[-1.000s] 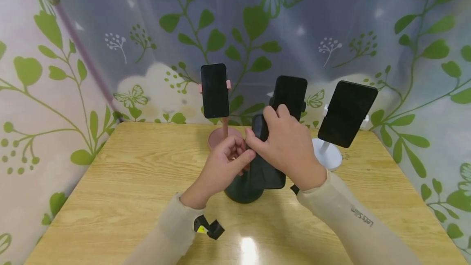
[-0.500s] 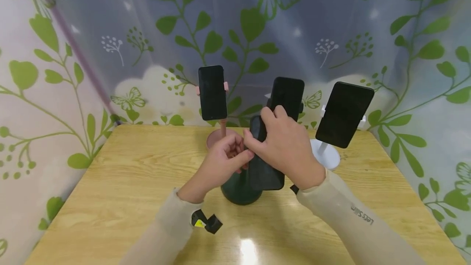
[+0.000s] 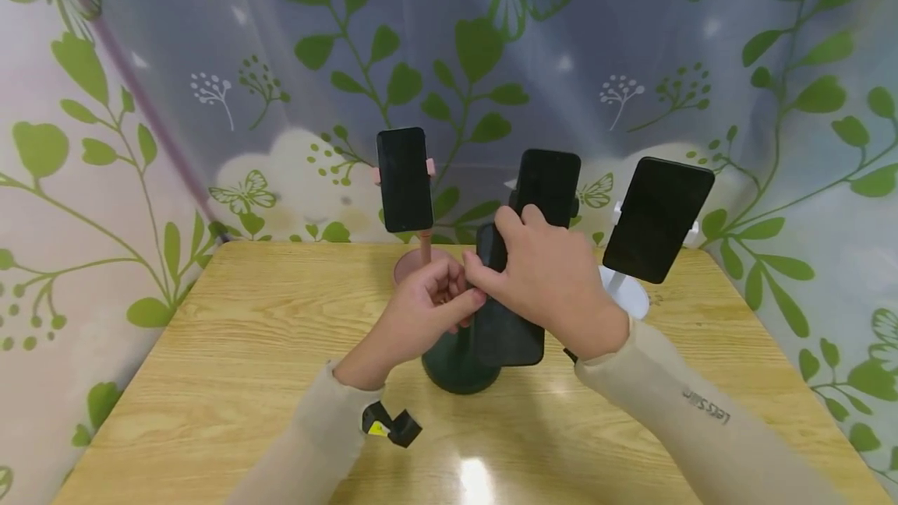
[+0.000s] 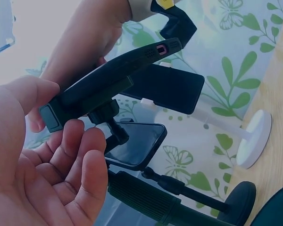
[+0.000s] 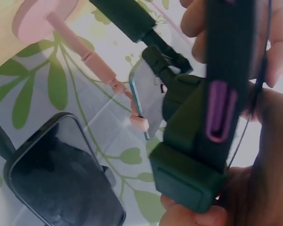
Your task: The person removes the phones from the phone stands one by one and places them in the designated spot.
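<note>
A dark smartphone (image 3: 508, 333) sits tilted in the clamp of a dark green phone stand (image 3: 459, 369), in the middle of the table. My right hand (image 3: 554, 279) grips the phone from the right, its fingers over the upper part and thumb across the screen. At the phone's left edge, my left hand (image 3: 431, 298) pinches the clamp end (image 4: 52, 117) between thumb and curled index finger, its other fingers curled below. In the right wrist view, the green clamp block (image 5: 184, 181) and the phone's edge with its charging port show close up, with fingertips under the block.
Behind stand a pink stand (image 3: 426, 244) holding a phone (image 3: 405, 178), a black stand (image 4: 238, 207) holding another phone (image 3: 549, 185), and, at right, a white stand (image 3: 634, 298) with a phone (image 3: 658, 220). A patterned curtain (image 3: 337, 84) hangs behind the wooden table (image 3: 231, 380).
Both hands keep their hold on the phone and its clamp. The head view has shifted slightly, and my right forearm has moved a little to the right.
</note>
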Demonstrator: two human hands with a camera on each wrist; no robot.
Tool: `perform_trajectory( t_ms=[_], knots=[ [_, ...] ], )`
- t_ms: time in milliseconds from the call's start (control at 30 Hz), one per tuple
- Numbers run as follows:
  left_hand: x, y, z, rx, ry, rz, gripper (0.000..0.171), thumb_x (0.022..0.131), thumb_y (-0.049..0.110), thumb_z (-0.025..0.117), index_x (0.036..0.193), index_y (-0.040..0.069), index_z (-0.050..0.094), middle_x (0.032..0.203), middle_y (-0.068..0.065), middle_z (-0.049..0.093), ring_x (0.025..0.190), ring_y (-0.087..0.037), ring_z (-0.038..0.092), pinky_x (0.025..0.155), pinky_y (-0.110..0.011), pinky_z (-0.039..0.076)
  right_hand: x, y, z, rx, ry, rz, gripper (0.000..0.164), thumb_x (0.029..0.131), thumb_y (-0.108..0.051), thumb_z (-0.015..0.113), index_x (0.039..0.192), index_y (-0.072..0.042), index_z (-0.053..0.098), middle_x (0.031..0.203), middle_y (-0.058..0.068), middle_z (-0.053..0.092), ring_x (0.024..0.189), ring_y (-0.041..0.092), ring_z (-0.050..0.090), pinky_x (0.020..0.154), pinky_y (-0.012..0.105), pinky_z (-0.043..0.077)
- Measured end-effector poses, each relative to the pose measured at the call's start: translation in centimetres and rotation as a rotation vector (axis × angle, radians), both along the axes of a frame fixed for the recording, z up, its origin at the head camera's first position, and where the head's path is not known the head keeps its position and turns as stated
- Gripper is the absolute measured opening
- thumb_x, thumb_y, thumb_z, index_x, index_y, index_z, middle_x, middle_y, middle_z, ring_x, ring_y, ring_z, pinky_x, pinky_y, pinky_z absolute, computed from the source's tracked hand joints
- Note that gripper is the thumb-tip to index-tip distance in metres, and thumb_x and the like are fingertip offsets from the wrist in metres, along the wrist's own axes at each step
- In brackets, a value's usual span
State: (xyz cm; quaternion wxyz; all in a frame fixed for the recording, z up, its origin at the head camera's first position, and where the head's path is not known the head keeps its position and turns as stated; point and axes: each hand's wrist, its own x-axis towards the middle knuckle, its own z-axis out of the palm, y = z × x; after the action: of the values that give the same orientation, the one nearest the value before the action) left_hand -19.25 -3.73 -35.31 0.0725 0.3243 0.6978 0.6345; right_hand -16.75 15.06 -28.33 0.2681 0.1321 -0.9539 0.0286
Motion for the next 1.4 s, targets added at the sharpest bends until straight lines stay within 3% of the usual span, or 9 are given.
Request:
perform_trajectory(
  t_ms=[200,400,500,600,733,867,1067,1400],
  knots=[
    [0.10,0.18,0.14,-0.007,0.010,0.003,0.015,0.101,0.011,0.068,0.095,0.004,0.056,0.078,-0.010,0.062,0.064,-0.022,0.061,0.060,-0.031,0.054,0.02,0.23,0.24,-0.006,-0.021,0.013,0.043,0.092,-0.052,0.062,0.085,-0.011,0.050,0.069,0.006,0.039,0.039,0.020,0.030,0.037,0.032,0.024],
    [-0.03,0.09,0.06,-0.017,0.000,0.007,0.014,0.102,0.012,0.067,0.096,0.004,0.057,0.080,-0.010,0.062,0.070,-0.040,0.063,0.061,-0.033,0.055,0.25,0.11,0.17,-0.039,-0.038,-0.001,0.048,0.093,-0.054,0.062,0.095,-0.007,0.056,0.074,0.007,0.041,0.038,0.020,0.032,0.036,0.032,0.027],
    [-0.08,-0.03,-0.02,-0.014,0.000,0.016,0.013,0.102,0.011,0.066,0.098,0.003,0.056,0.081,-0.009,0.060,0.071,-0.037,0.064,0.061,-0.032,0.055,0.45,-0.11,0.17,-0.058,-0.035,-0.036,0.053,0.092,-0.057,0.062,0.099,-0.005,0.056,0.075,0.007,0.042,0.037,0.021,0.034,0.036,0.032,0.028],
    [0.00,-0.09,0.02,-0.006,0.004,0.022,0.014,0.103,0.013,0.065,0.098,0.003,0.056,0.082,-0.009,0.058,0.068,-0.025,0.064,0.062,-0.030,0.055,0.57,-0.30,0.20,-0.053,-0.020,-0.064,0.054,0.092,-0.059,0.062,0.096,-0.005,0.055,0.074,0.007,0.041,0.037,0.022,0.034,0.036,0.033,0.029],
    [0.14,-0.01,0.00,0.001,0.005,0.008,0.017,0.103,0.016,0.066,0.098,0.003,0.056,0.083,-0.010,0.059,0.069,-0.020,0.064,0.063,-0.030,0.055,0.52,-0.21,0.11,-0.042,-0.006,-0.029,0.049,0.092,-0.055,0.061,0.094,-0.007,0.055,0.073,0.006,0.041,0.037,0.021,0.033,0.036,0.033,0.028],
    [0.22,0.15,-0.16,0.002,0.008,-0.010,0.016,0.103,0.015,0.066,0.096,0.004,0.057,0.083,-0.009,0.060,0.071,-0.028,0.064,0.063,-0.030,0.054,0.26,0.17,0.03,-0.048,-0.012,0.022,0.042,0.090,-0.051,0.063,0.090,-0.010,0.055,0.072,0.005,0.041,0.039,0.020,0.033,0.037,0.033,0.027],
    [0.21,0.44,-0.25,0.020,0.015,-0.020,0.015,0.102,0.011,0.066,0.094,0.004,0.055,0.081,-0.009,0.060,0.069,-0.040,0.060,0.062,-0.029,0.052,0.07,0.51,0.10,-0.051,-0.035,0.034,0.040,0.089,-0.050,0.064,0.084,-0.013,0.053,0.070,0.004,0.042,0.041,0.020,0.034,0.037,0.033,0.028],
    [-0.09,0.87,-0.21,0.009,0.043,0.006,0.014,0.100,0.007,0.068,0.091,0.003,0.057,0.086,-0.011,0.063,0.071,-0.018,0.064,0.063,-0.031,0.058,0.10,0.65,0.32,-0.066,-0.081,0.007,0.038,0.085,-0.050,0.064,0.082,-0.014,0.052,0.070,0.004,0.044,0.042,0.021,0.037,0.038,0.034,0.030]
  ],
)
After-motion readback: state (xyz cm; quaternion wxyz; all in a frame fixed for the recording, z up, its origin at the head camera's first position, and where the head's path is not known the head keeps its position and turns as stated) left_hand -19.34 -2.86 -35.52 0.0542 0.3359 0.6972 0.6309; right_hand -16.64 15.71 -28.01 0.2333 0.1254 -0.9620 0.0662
